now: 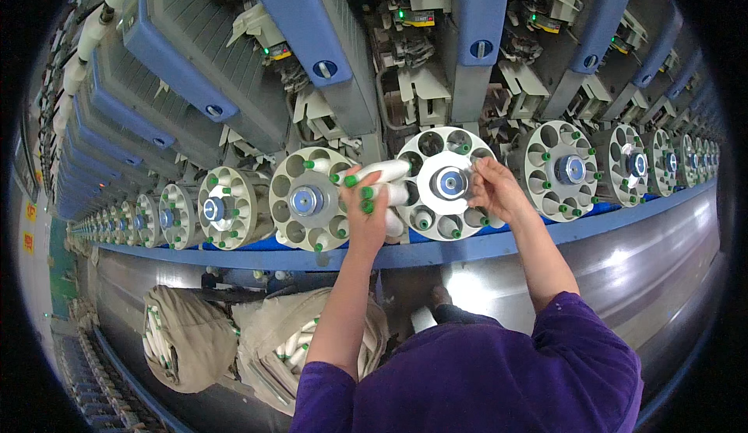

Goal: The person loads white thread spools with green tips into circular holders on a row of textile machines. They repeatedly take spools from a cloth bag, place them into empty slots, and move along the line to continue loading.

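Several white yarn bobbins [387, 171] with green tips are gathered in my left hand [368, 213], its fingers closed round them. They lie at the left side of a round white bobbin magazine [444, 162] with pockets around a blue hub [450, 183]. My right hand [497, 190] is at the right side of this magazine, fingers bent in and pinched near its rim. Anything between those fingertips is too fine to make out. One bobbin [423, 220] stands in a lower pocket. To the left, a neighbouring magazine [306, 170] holds bobbins with green tips.
More round magazines [562, 170] line the winding machine on both sides. Blue and grey machine housings [312, 24] rise behind them. A blue rail [499, 244] runs along the front. Below left, cloth sacks [191, 339] hold more bobbins.
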Available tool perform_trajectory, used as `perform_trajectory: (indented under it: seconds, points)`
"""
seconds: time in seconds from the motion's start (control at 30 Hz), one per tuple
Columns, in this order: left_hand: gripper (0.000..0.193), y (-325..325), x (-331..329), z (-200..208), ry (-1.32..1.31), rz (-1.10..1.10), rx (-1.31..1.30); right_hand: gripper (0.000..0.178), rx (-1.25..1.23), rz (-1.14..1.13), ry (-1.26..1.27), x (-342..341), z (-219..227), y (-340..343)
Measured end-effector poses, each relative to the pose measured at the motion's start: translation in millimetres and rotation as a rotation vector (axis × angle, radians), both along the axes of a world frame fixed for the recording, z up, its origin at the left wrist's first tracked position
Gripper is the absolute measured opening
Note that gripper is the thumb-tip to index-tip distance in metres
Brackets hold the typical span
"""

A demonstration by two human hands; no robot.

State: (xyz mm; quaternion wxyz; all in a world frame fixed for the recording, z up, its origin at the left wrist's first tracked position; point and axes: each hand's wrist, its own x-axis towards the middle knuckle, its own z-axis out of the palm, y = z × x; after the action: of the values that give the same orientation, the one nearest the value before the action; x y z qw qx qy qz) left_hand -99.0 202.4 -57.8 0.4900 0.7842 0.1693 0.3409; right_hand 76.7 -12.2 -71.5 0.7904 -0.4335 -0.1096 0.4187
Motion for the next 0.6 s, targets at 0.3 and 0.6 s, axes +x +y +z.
perform_trajectory:
  seconds: [0.3,0.6]
  points:
    - [0.028,-21,-29,-26,0.049,-0.091,-0.865,0.041,-0.67,0.205,-1.221,4,6,4]
    - [0.034,-34,-216,-193,0.817,0.399,-0.568,0.032,-0.563,0.173,-1.591,31,-9,31]
